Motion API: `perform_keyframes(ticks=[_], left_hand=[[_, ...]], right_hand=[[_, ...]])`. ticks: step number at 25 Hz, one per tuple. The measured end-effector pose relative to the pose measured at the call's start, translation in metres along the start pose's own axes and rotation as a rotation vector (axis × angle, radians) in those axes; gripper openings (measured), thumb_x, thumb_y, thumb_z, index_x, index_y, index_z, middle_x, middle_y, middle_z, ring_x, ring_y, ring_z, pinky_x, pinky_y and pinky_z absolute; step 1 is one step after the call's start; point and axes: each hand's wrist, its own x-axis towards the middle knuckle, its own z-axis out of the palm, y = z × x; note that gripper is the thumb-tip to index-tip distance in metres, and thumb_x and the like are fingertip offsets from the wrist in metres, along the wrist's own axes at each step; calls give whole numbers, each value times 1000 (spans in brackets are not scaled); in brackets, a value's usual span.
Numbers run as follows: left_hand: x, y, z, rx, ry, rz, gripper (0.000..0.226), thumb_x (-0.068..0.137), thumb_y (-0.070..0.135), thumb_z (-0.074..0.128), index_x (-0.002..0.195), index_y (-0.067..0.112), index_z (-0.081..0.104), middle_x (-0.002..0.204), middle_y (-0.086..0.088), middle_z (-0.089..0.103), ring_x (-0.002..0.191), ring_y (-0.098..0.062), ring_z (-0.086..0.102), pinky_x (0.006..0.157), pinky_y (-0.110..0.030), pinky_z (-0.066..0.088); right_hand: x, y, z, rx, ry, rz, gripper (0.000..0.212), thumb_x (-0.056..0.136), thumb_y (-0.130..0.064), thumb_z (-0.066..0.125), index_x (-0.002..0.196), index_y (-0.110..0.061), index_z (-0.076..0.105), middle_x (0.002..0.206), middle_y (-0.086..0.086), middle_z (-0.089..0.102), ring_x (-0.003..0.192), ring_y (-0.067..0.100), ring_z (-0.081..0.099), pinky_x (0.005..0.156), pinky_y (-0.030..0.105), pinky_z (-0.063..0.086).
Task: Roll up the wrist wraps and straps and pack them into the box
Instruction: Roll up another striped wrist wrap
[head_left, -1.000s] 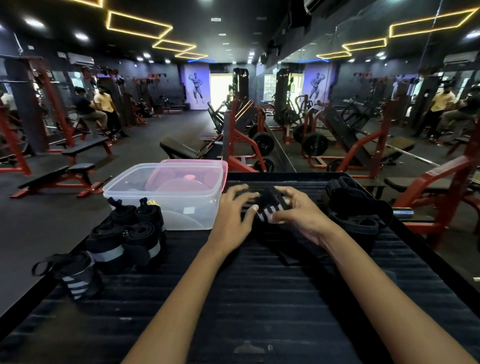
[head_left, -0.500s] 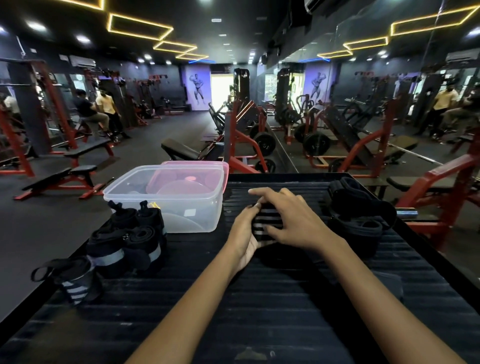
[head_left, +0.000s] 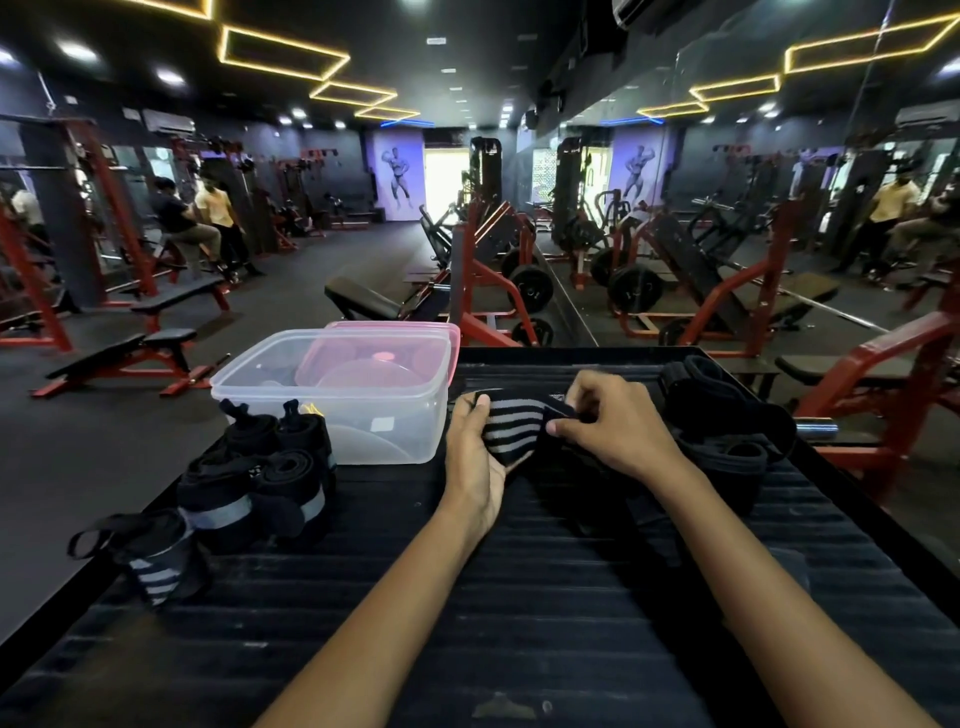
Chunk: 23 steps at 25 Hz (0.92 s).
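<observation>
Both hands grasp 1 black wrist wrap with grey stripes (head_left: 511, 427) just above the ribbed black table (head_left: 519, 597): the left hand (head_left: 475, 457) cups its left end with the thumb on top, and the right hand (head_left: 618, 423) pinches its right end. The clear plastic box (head_left: 337, 395) stands just left of it, a pink lid (head_left: 410, 332) behind. Rolled wraps (head_left: 260, 478) sit near left, and unrolled black straps (head_left: 727, 415) lie far right.

Red-framed weight machines (head_left: 488, 280) and benches (head_left: 130, 353) stand on the dark floor beside a wall mirror (head_left: 753, 208).
</observation>
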Motion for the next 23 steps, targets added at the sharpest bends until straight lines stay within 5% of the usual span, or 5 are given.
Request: perform_keyframes(ticks=[9,14,17,19,23], left_hand=[[4,2,-9,380,-90,-294,33,70,28,58,94,6,64,85,-10,65,77,-17,63,69,-31,51],[15,2,-21,315,44,-296,34,80,-9,34,91,0,65,94,-26,65,76,-27,61,80,-40,52],[16,11,-22,345,59,-252,35,83,-14,36,90,8,63,85,-14,68,74,-24,63,68,-31,53],[14,14,-19,353,48,-203,33,89,-12,38,91,11,62,84,-9,69,74,-21,66,65,-29,55],[17,12,-19,313,40,-30,23,94,-6,43,102,11,57,99,-7,68,83,-16,67,81,-32,54]], right_hand=[[-5,1,21,-373,-211,-342,19,88,-14,55,104,-17,44,102,1,63,101,26,57,83,43,40],[-3,-4,17,176,-366,-294,25,77,-16,77,82,-18,52,83,4,64,80,18,61,76,40,52],[-9,-15,-2,656,-818,-109,14,78,2,73,86,-7,66,80,9,67,73,15,64,72,26,54],[-13,-15,-7,628,-1000,-57,14,83,-1,68,97,-1,68,83,9,70,74,12,66,73,21,54],[-8,-9,2,485,-741,88,38,81,-39,68,88,-2,68,78,14,73,63,18,67,62,25,53]])
